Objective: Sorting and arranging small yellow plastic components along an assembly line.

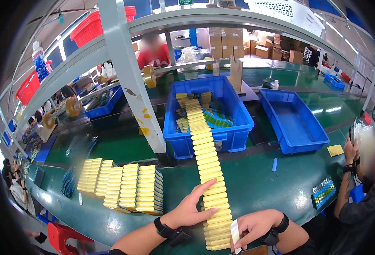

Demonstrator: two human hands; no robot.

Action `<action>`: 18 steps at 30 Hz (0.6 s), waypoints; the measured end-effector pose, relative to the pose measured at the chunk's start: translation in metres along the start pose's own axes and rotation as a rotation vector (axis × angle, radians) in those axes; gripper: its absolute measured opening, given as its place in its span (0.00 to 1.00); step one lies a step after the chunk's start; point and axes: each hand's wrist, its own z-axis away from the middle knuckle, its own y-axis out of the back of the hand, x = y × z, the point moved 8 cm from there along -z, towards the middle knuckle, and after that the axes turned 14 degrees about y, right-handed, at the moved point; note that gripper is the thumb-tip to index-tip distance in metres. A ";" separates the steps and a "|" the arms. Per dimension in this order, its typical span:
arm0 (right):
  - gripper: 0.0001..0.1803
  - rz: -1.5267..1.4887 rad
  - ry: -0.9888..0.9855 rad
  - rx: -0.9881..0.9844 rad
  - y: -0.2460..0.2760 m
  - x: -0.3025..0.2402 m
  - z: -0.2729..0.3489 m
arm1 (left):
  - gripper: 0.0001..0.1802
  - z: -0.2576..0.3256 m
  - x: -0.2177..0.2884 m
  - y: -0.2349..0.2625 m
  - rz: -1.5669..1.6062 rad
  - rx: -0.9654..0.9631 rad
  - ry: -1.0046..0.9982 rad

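A long row of yellow pieces (205, 159) runs from inside the deep blue tub (234, 142), over its near rim, and down to the green counter (179, 170) in front of the person. The left hand (191, 209) lies across the row's near part, its fingers spread and unclenched, with index finger and thumb resting on the pieces. The right hand (259, 227) pinches a narrow white strip (235, 236) between thumb and fingers beside the row's near end; whether those fingers also touch the row is hard to tell so close to the rim.

To do this well, the left palm should stay light and flat, steadying the row without skewing it, while the strip is kept straight and square to the edge. The slope over the tub's rim looks like the place where a tug could twist the line.

The pieces are slim, round-ended and smooth, packed side by side like slats; they look like plastic. More stand in neat layered stacks (121, 185) to the left, with blue showing at their sides. The tub is glossy, hard-walled plastic; the strip looks thin and flexible.
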 end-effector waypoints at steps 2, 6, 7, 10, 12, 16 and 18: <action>0.15 -0.027 -0.038 -0.003 0.000 0.007 -0.002 | 0.46 -0.002 -0.009 -0.002 -0.163 0.010 0.056; 0.14 -0.063 -0.217 -0.124 -0.003 0.017 0.001 | 0.45 -0.002 -0.038 -0.006 -0.071 -0.026 0.174; 0.13 -0.082 -0.311 -0.171 -0.005 0.020 0.005 | 0.45 -0.003 -0.042 -0.006 -0.006 -0.033 0.188; 0.10 0.001 0.048 0.133 0.025 -0.006 0.010 | 0.47 -0.003 -0.041 -0.005 -0.007 -0.035 0.181; 0.10 0.013 0.283 0.700 0.059 -0.025 0.018 | 0.48 0.000 -0.040 -0.003 -0.027 -0.019 0.166; 0.18 0.906 0.411 0.812 0.068 -0.042 0.018 | 0.50 0.002 -0.020 -0.003 -0.272 0.078 0.035; 0.21 1.020 0.412 0.787 0.062 -0.045 0.009 | 0.51 0.004 -0.014 -0.003 -0.311 0.085 0.008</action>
